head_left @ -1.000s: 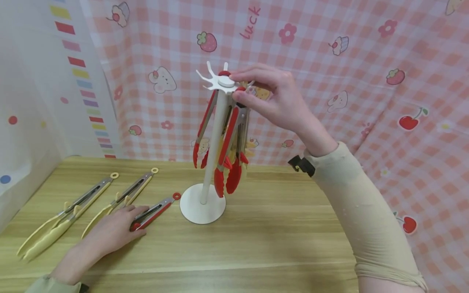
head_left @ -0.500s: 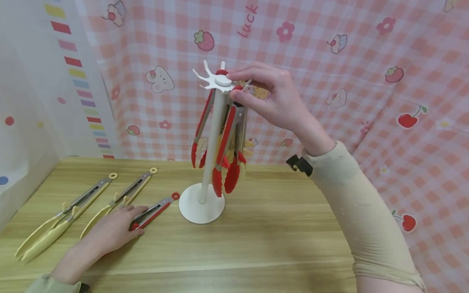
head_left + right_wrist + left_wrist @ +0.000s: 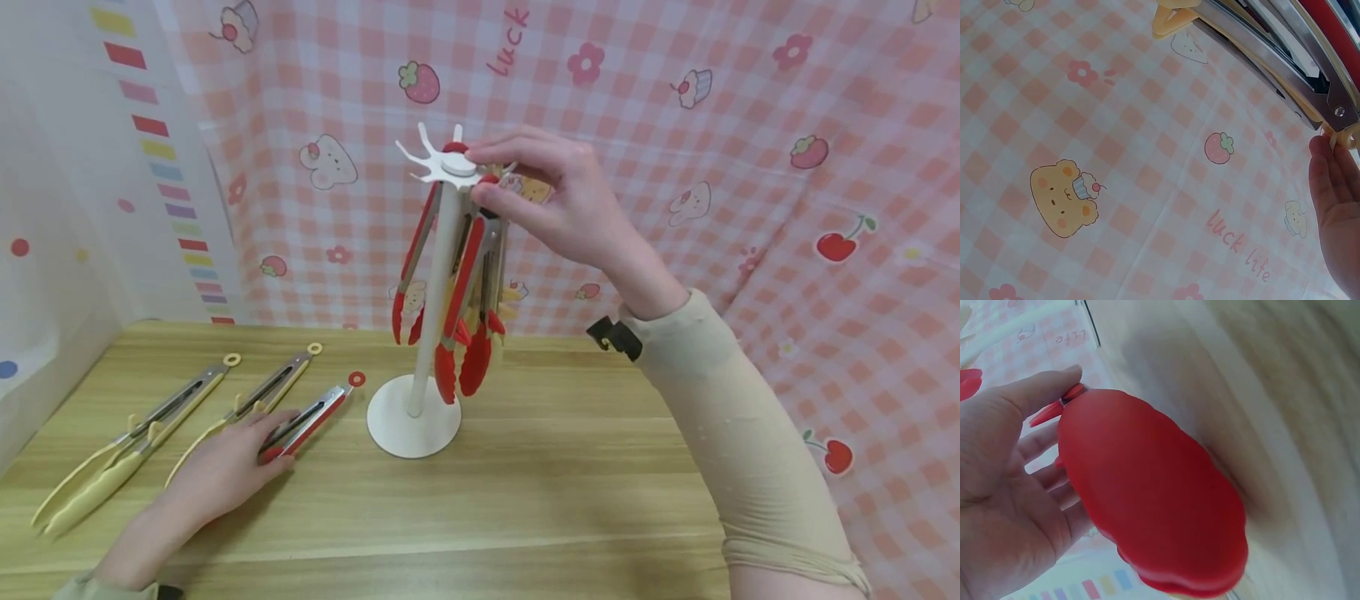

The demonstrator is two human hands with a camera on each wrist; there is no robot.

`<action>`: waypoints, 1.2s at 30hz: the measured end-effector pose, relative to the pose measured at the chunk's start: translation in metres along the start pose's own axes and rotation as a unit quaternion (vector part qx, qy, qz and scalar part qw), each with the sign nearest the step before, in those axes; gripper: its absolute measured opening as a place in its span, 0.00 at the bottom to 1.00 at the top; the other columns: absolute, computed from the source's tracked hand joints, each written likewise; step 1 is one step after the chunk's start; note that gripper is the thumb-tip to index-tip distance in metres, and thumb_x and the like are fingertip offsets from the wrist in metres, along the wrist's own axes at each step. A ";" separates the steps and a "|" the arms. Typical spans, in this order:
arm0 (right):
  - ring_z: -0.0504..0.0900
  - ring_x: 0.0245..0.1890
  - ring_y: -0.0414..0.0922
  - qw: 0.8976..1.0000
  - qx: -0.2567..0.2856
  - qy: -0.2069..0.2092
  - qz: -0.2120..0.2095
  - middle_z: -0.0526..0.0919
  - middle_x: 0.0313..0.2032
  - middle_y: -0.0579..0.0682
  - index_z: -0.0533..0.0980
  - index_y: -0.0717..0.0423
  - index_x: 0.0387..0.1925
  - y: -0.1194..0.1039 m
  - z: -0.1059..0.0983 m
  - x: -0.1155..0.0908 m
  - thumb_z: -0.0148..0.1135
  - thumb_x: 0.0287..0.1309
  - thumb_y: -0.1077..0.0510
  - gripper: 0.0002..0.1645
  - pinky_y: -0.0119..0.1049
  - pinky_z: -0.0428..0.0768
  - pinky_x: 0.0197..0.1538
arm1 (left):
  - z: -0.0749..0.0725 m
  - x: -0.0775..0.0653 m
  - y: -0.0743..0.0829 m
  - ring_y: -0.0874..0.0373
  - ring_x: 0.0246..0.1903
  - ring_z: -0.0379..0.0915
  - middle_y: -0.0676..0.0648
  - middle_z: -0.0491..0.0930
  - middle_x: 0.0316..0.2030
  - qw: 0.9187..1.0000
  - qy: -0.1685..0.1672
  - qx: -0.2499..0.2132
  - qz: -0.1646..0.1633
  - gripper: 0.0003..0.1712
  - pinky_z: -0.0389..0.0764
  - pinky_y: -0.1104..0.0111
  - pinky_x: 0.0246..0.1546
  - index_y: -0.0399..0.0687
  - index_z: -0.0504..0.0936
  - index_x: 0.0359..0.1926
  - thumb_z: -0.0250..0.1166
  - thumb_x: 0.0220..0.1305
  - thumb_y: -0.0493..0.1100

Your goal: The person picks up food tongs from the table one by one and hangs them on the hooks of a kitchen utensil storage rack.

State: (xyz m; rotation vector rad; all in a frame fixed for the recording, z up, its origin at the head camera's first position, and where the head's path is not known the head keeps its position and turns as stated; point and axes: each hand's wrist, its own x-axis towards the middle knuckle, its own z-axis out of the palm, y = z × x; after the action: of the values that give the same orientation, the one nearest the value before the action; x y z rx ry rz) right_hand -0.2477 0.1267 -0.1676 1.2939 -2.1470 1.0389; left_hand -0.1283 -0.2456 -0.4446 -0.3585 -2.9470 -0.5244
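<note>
My left hand (image 3: 225, 471) grips a pair of red tongs (image 3: 318, 417) by the middle, thumb on one side and fingers on the other. In the left wrist view, the red scalloped heads (image 3: 1154, 494) stick out past the palm, pressed together and apart from the table. My right hand (image 3: 566, 196) holds the spoked top of a white hanging stand (image 3: 459, 165) between thumb and fingers. Red tongs (image 3: 463, 292) and other tongs hang from that stand. The right wrist view has yellow-edged metal tongs (image 3: 1272, 50) hanging close to my fingertips.
Two yellow tongs, the outer pair (image 3: 135, 450) and the inner pair (image 3: 273, 383), lie on the wooden table (image 3: 570, 500) at the left. The stand's round base (image 3: 390, 425) rests mid-table. A pink checked cloth (image 3: 675, 150) hangs behind.
The ring end of the red tongs has risen slightly and moved a little away from me in my left hand. My right hand has stayed at the stand's top.
</note>
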 end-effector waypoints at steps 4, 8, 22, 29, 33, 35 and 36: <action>0.86 0.57 0.41 1.000 -0.013 -0.003 -0.019 0.89 0.56 0.57 0.85 0.62 0.55 0.002 -0.002 0.000 0.69 0.66 0.66 0.16 0.36 0.80 0.70 | -0.005 0.000 0.004 0.32 0.51 0.85 0.31 0.84 0.56 1.000 0.017 -0.014 -0.013 0.36 0.84 0.39 0.44 0.45 0.79 0.68 0.77 0.60 0.48; 0.82 0.67 0.47 0.999 -0.024 -0.016 -0.021 0.88 0.58 0.58 0.85 0.59 0.56 0.004 -0.007 -0.001 0.64 0.68 0.65 0.17 0.39 0.73 0.76 | -0.010 0.000 0.009 0.43 0.37 0.82 0.36 0.84 0.47 0.998 0.033 -0.041 -0.029 0.36 0.80 0.53 0.32 0.48 0.77 0.70 0.76 0.63 0.49; 0.80 0.67 0.45 0.998 0.016 -0.053 0.019 0.86 0.61 0.59 0.85 0.60 0.56 0.005 -0.016 0.005 0.63 0.69 0.66 0.17 0.40 0.73 0.75 | -0.019 -0.001 0.032 0.66 0.27 0.72 0.38 0.85 0.51 0.983 0.159 -0.089 -0.023 0.38 0.70 0.74 0.26 0.52 0.77 0.71 0.78 0.61 0.46; 0.82 0.65 0.43 0.998 0.017 -0.054 0.034 0.86 0.61 0.58 0.85 0.61 0.56 0.003 -0.017 0.005 0.63 0.69 0.68 0.16 0.35 0.77 0.70 | -0.023 0.002 0.042 0.75 0.31 0.73 0.40 0.86 0.49 0.969 0.212 -0.124 -0.007 0.39 0.76 0.82 0.28 0.52 0.77 0.70 0.80 0.59 0.41; 0.83 0.64 0.43 0.998 0.004 -0.050 0.034 0.87 0.61 0.58 0.85 0.61 0.56 0.001 -0.016 0.005 0.64 0.69 0.68 0.16 0.33 0.78 0.68 | -0.025 0.003 0.047 0.75 0.34 0.73 0.40 0.87 0.48 0.964 0.233 -0.130 0.005 0.39 0.73 0.90 0.31 0.51 0.78 0.70 0.80 0.57 0.39; 0.83 0.64 0.43 0.998 -0.005 -0.048 0.038 0.87 0.60 0.57 0.86 0.60 0.55 -0.001 -0.016 0.005 0.65 0.69 0.67 0.16 0.32 0.78 0.67 | -0.026 0.004 0.049 0.76 0.36 0.73 0.40 0.87 0.47 0.961 0.241 -0.133 0.010 0.39 0.72 0.91 0.33 0.50 0.78 0.70 0.80 0.57 0.38; 0.83 0.63 0.43 0.998 -0.009 -0.047 0.039 0.87 0.60 0.56 0.86 0.59 0.55 -0.002 -0.016 0.006 0.66 0.69 0.66 0.15 0.31 0.78 0.67 | -0.027 0.005 0.051 0.78 0.37 0.72 0.40 0.87 0.47 0.960 0.245 -0.134 0.013 0.39 0.72 0.92 0.34 0.50 0.78 0.69 0.80 0.56 0.37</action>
State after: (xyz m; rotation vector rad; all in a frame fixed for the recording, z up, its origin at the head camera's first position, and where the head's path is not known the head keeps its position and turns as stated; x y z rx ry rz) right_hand -0.2489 0.1351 -0.1532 1.2829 -2.2877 1.0042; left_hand -0.1179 -0.2080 -0.4026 -0.2479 -2.3947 -0.8703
